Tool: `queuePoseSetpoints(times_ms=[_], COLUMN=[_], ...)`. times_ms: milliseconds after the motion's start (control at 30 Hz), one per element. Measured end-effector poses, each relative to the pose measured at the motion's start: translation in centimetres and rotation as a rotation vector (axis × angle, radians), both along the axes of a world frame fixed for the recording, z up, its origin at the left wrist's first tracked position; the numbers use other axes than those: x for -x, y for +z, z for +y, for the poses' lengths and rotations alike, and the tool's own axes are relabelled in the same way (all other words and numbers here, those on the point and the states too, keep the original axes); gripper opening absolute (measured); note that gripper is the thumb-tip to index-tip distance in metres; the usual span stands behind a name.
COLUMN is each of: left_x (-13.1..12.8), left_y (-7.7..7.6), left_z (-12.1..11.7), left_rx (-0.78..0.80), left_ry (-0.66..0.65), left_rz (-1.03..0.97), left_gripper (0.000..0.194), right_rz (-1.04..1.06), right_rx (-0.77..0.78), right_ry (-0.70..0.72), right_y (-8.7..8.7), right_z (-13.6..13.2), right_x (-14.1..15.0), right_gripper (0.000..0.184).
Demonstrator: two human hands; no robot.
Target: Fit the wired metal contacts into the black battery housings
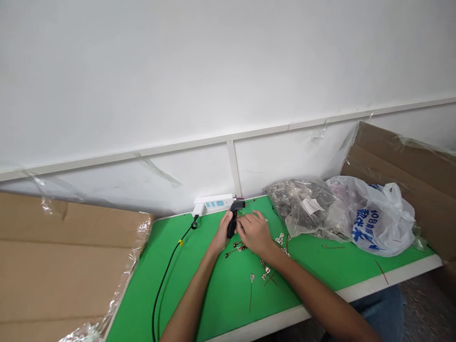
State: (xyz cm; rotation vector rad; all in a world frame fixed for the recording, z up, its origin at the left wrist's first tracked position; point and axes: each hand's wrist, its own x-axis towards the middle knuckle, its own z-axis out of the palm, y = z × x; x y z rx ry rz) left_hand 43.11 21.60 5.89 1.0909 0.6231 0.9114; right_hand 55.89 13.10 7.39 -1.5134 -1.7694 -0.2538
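Gripping a black pistol-grip tool (233,219), the left hand (223,232) is closed round its handle, with the tool's head just beside a white power strip (213,203) at the back of the green worktop (217,294). The right hand (254,233) sits close against the tool's front, fingers curled; whether it pinches anything is hidden, so I cannot tell. Thin wire leads with metal terminals (265,271) lie scattered just below both hands, toward the worktop's white front edge (295,316). A black cable (167,263) runs down the left side. To the right, a clear plastic bag of metal parts (302,209) and a white plastic bag with blue print (377,221) crowd the back, while cardboard sheets (64,266) overlap the left edge, narrowing the room for moving.
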Motion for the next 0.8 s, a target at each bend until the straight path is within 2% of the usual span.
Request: queuePoseSetpoints(times_ms=[800], left_x=[-0.02], left_y=[-0.01], left_z=[-0.02], left_rx=[0.007], left_ry=[0.025], left_rz=[-0.012], left_gripper=[0.051], right_rz=[-0.022], right_rx=[-0.042], right_ry=[0.007], right_y=[0.01], right_z=[-0.04], right_x=[0.06], right_gripper=[0.013])
